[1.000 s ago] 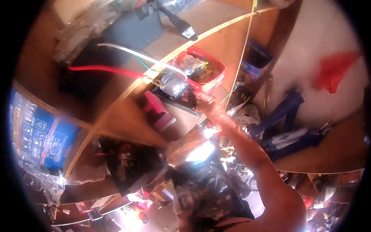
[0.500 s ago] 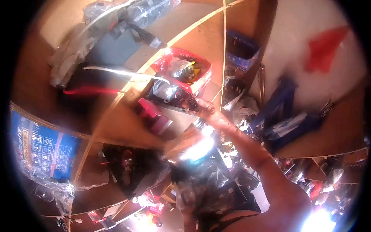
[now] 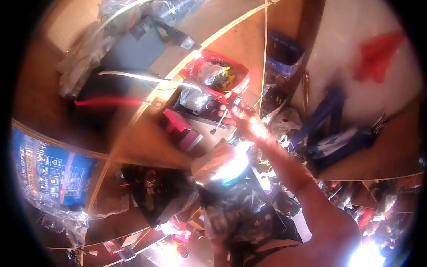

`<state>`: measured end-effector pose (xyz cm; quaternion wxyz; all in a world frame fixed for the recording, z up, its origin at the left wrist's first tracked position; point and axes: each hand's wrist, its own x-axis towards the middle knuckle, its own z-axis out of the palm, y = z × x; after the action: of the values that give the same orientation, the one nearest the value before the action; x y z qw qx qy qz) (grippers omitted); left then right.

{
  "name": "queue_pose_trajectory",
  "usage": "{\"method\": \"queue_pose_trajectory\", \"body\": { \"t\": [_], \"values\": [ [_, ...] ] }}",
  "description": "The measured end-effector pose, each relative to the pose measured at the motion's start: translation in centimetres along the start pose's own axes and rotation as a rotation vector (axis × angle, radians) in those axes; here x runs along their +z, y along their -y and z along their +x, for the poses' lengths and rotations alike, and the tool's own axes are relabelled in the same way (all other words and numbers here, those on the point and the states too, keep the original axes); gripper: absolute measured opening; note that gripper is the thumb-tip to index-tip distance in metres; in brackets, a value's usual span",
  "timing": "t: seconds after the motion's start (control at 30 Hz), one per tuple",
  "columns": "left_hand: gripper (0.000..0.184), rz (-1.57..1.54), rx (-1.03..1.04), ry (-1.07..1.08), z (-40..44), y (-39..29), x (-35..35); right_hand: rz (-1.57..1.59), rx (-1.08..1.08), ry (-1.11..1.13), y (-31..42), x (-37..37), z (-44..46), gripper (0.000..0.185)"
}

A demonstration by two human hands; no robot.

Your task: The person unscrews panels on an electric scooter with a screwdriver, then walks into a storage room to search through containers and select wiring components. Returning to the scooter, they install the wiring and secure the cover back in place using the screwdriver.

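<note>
My right hand (image 3: 242, 116) reaches in from the lower right, its fingers closed on a small dark part (image 3: 235, 101) with a short thin lead hanging down-left to a dark tip. Just beyond it are a red open box (image 3: 243, 75) holding plastic bags and yellow-black items, and a dark tray (image 3: 202, 118) with a clear bag. A pink box (image 3: 182, 129) lies left of the hand. At the bottom, my left hand (image 3: 216, 238) is dim and blurred against a black plastic-wrapped bundle (image 3: 242, 207); its fingers cannot be made out.
Wooden shelf dividers (image 3: 213, 35) curve across the view. Red and white wires (image 3: 133, 76) cross the left compartment. A blue open box (image 3: 284, 60) stands at the upper right, above blue-handled tools (image 3: 322, 113). A printed blue box (image 3: 53, 171) sits at the left.
My right hand has risen slightly and turned since half a second ago, and the dark part now shows upright with its thin lead. The view has shifted, moving the shelves within the picture.
</note>
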<state>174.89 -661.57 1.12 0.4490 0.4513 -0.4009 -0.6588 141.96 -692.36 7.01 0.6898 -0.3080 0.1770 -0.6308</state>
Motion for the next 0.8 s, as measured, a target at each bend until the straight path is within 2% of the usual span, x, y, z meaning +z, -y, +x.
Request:
{"method": "queue_pose_trajectory", "body": {
  "t": [0.17,0.37,0.57,0.8],
  "values": [
    [0.097,-0.016,-0.012,0.0,0.3,0.4,-0.3,0.176,0.131,-0.07,0.1,0.0,0.0,0.044],
    [0.097,-0.02,-0.019,-0.033,0.0,0.5,-1.0,0.33,0.129,-0.02,-0.4,0.4,0.5,0.046],
    [0.098,-0.033,-0.019,-0.067,-0.4,0.9,-1.2,0.353,0.13,0.06,0.1,1.7,0.3,0.043],
    [0.098,-0.04,-0.019,-0.095,-0.7,1.0,-1.4,0.324,0.143,0.021,-0.7,1.3,0.3,0.037]
  ]
}}
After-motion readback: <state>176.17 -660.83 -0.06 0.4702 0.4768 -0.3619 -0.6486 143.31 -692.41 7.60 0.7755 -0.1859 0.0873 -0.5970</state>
